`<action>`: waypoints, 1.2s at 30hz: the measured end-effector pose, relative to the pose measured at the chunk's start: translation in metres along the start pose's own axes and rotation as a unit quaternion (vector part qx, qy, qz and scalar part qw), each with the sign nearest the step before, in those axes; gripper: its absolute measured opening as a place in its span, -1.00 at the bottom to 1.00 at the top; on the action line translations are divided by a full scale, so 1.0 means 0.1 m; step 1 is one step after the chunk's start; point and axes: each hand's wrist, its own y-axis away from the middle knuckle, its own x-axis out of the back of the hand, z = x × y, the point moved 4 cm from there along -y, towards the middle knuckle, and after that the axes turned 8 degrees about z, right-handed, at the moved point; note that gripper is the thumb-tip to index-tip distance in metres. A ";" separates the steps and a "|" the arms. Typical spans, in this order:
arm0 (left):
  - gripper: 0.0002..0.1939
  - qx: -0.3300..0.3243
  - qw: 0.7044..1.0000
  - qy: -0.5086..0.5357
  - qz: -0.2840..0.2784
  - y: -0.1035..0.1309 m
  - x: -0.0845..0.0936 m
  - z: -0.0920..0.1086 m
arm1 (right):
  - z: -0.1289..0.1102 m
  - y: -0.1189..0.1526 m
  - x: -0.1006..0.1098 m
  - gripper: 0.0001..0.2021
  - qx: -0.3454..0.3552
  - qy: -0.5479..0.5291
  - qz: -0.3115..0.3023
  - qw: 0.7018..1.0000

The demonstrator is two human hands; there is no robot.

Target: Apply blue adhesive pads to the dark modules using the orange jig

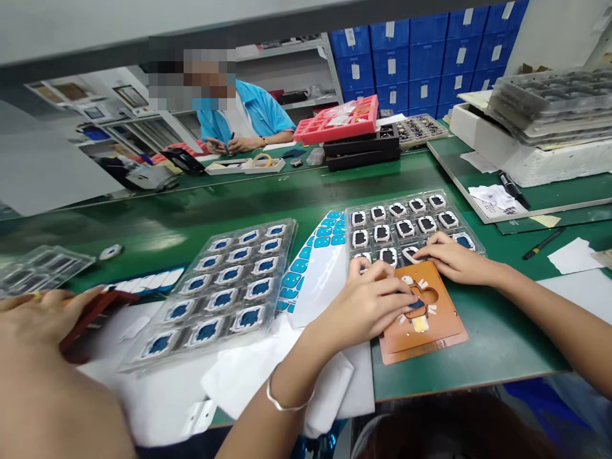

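My left hand (368, 303), with a bangle on the wrist, reaches over an orange fixture plate (425, 344). Its fingers pinch a small dark blue piece (414, 304) at the recess in the middle of the plate. A yellow-and-white piece (421, 324) and small white tabs lie around that recess. My right hand (452, 258) is bent at the plate's upper corner. Its fingertips close on the edge of a white-framed part (410, 255) in the clear tray (351, 220) behind. The thumb's contact is partly hidden. Several like parts with black centres fill the tray.
A second clear tray (196, 299) of blue-centred parts stands left, beside blue adhesive sheets (299, 261) and white paper. A neighbour's blurred hand (43, 319) grips a reddish-brown fixture (90, 319) far left. Another person sits opposite. Pens, paper and stacked trays (549, 102) are at right.
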 end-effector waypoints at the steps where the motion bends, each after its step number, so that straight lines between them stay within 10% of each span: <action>1: -0.79 0.002 1.000 0.009 -0.008 0.00 -0.01 -0.01 | 0.03 0.00 0.00 -0.64 -0.018 -0.014 0.000 1.000; 15: -0.68 0.011 0.996 0.087 -0.031 0.03 -0.03 -0.02 | -0.04 0.08 0.18 -0.61 -0.175 -0.328 0.187 0.909; 23: -0.73 -0.012 0.997 0.066 -0.035 0.02 -0.03 0.01 | -0.38 0.22 0.14 -0.71 -0.245 -0.398 -0.045 0.883; 36: -0.74 -0.020 0.998 0.059 -0.021 0.02 -0.04 0.01 | -0.49 0.19 0.19 -0.70 -0.057 -0.131 -0.013 0.990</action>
